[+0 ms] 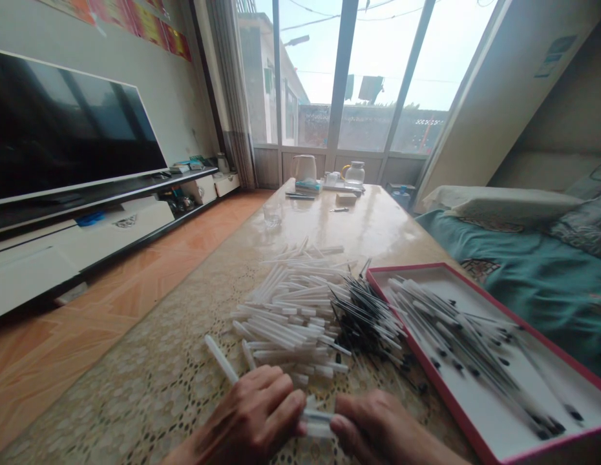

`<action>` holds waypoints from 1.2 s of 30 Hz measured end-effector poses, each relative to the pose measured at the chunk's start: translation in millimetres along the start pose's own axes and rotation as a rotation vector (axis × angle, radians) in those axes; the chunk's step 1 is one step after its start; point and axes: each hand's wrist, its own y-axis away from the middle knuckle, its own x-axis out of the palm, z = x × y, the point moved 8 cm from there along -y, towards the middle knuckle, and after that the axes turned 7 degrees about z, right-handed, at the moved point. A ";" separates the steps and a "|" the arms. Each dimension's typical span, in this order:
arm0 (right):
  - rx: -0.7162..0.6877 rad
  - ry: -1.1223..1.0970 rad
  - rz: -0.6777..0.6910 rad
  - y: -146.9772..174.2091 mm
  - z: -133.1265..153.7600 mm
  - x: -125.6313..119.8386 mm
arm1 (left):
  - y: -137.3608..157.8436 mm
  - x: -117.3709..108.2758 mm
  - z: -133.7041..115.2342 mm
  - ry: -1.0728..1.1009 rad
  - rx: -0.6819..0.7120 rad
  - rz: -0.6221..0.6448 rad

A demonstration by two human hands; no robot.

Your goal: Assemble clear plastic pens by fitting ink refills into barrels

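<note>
ok, clock read from the hands. tv (72, 123) at 10, past the table (150, 361). loose white tube (220, 358) also at 10, its near end hidden behind the left hand (254, 413); can't tell if gripped. left fingers are curled closed, pinching one end of a pale tube (317, 415). white tube pile (285, 310) sits between 11 and 12, on the patterned tabletop. pale tube spans the gap between both hands, blurred. right hand (373, 423): thumb and fingers closed on its other end, also blurry. black-tipped rods (363, 316) bunched at 1, right against the pile. pink-rimmed tray (494, 420) between 2 and 3, more rods scattered inside. teal cover (528, 258) at 2, beyond the tray.
</note>
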 end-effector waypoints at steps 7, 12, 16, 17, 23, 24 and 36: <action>-0.131 0.425 -0.210 -0.1 12.6 -3.3 | 4.1 15.1 3.9 0.022 -0.043 0.117; -0.263 0.608 -0.334 11.8 36.2 -34.4 | 6.4 20.2 16.4 0.235 -0.174 0.205; -0.095 0.634 -0.476 30.1 9.6 -69.1 | 14.7 1.5 50.0 0.410 -0.473 0.147; -0.056 0.604 -0.517 34.2 1.5 -75.6 | 16.3 -3.4 56.1 0.424 -0.513 0.120; 0.018 0.417 -0.420 23.6 -13.3 -62.4 | 13.5 -0.7 56.6 0.388 -0.397 0.071; 0.031 0.417 -0.380 20.1 -12.0 -56.9 | 14.1 2.8 56.6 0.365 -0.387 0.066; 0.043 0.039 -0.275 2.2 0.0 -29.2 | 22.3 12.9 67.9 0.769 -0.677 -0.145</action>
